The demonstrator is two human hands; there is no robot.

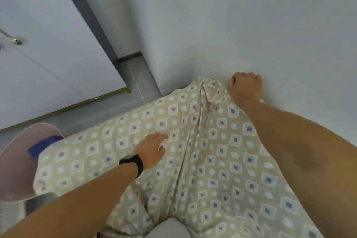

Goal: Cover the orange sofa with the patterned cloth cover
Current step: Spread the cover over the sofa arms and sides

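My patterned cloth cover is beige, printed with dark squares set in pale diamonds and small white rings. It lies spread over the whole sofa, hiding it fully, and reaches up to the wall. A long crease runs down its middle, and its top edge is bunched into folds at the wall.

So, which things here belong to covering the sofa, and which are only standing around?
Part of the job:
- patterned cloth cover
- right hand, closed at the cover's far edge by the wall
- left hand, flat on the cover

Only around:
- pink round object with a blue thing in it
- white cabinet
- black wristband
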